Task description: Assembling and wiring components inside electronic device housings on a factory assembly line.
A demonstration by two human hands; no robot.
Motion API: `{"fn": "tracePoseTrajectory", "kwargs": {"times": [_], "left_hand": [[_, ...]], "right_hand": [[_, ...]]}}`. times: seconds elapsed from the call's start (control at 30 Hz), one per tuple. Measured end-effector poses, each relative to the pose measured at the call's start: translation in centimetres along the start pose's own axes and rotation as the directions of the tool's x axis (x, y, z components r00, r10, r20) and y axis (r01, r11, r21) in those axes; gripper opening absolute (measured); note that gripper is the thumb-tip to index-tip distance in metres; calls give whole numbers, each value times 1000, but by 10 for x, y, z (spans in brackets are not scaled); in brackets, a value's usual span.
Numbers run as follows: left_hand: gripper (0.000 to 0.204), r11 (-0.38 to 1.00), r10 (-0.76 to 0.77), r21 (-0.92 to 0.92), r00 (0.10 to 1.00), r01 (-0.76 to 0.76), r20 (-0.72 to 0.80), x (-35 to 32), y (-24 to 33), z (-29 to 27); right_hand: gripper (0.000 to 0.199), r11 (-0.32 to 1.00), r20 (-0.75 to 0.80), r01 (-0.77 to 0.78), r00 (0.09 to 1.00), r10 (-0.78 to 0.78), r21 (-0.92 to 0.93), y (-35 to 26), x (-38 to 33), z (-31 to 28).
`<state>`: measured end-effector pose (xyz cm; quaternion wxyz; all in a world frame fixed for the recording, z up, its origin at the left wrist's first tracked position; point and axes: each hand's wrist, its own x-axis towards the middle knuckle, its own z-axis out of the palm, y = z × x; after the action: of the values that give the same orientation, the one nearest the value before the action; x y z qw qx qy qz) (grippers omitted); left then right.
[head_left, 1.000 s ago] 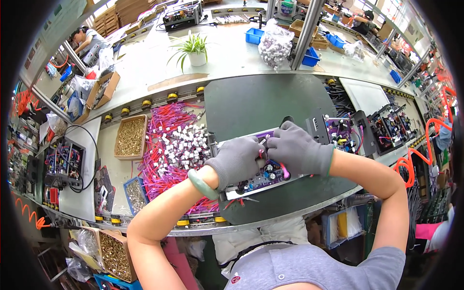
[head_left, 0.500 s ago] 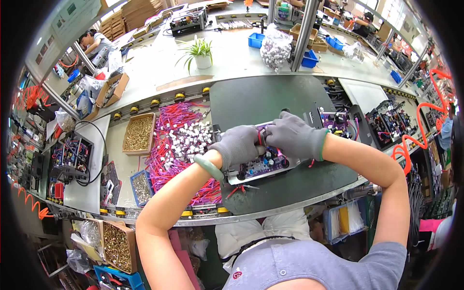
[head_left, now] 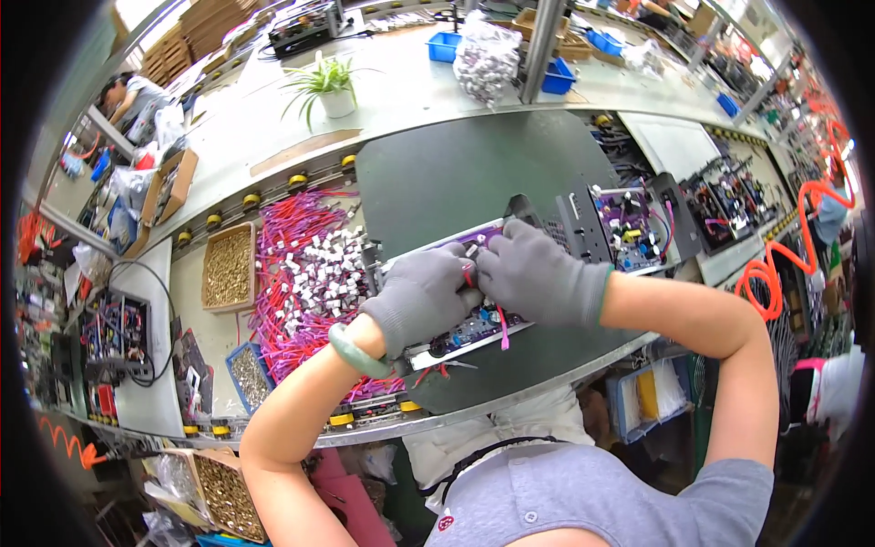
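Note:
Both my hands wear grey gloves and meet over a purple circuit board (head_left: pixel 476 330) in an open metal chassis on the green mat. My left hand (head_left: pixel 427 294) is closed at the fingertips, with a bit of red wire showing between them. Against it, my right hand (head_left: pixel 540 273) has its fingers curled and pressed together. A pinkish-red wire (head_left: pixel 503 330) hangs out below the right fingers over the board's near edge. The gloves hide the wire's ends and the middle of the board.
Left of the chassis lies a heap of red and purple wires with white connectors (head_left: pixel 319 273). Beyond it stand a box of brass-coloured small parts (head_left: pixel 229 266) and a blue tray of silvery parts (head_left: pixel 249 376). Another open chassis (head_left: pixel 629 228) stands close on the right. A coiled orange hose (head_left: pixel 764 290) hangs further right.
The view has shifted, so the scene sits further left. My hands stay together over the board, and the pinkish-red wire now dangles below the right fingers.

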<state>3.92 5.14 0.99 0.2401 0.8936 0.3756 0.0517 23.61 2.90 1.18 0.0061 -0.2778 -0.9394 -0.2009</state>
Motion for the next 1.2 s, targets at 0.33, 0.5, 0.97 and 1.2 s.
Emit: {"fn": "tracePoseTrajectory", "kwargs": {"times": [0.33, 0.5, 0.97, 1.2], "left_hand": [[23, 992, -69, -104, 997, 64, -38, 7, 6, -3], [26, 962, -234, -167, 967, 215, -100, 10, 12, -1], [20, 986, -37, 148, 968, 76, -247, 12, 20, 18], [19, 989, 5, 145, 997, 5, -71, 15, 8, 8]], "right_hand": [[4, 634, -227, -123, 868, 441, 763, 17, -21, 19], [8, 432, -239, -52, 772, 589, 900, 10, -21, 16], [9, 514, -298, -50, 765, 571, 856, 13, -21, 13], [9, 501, -299, -42, 758, 579, 864, 14, -20, 15]]}}
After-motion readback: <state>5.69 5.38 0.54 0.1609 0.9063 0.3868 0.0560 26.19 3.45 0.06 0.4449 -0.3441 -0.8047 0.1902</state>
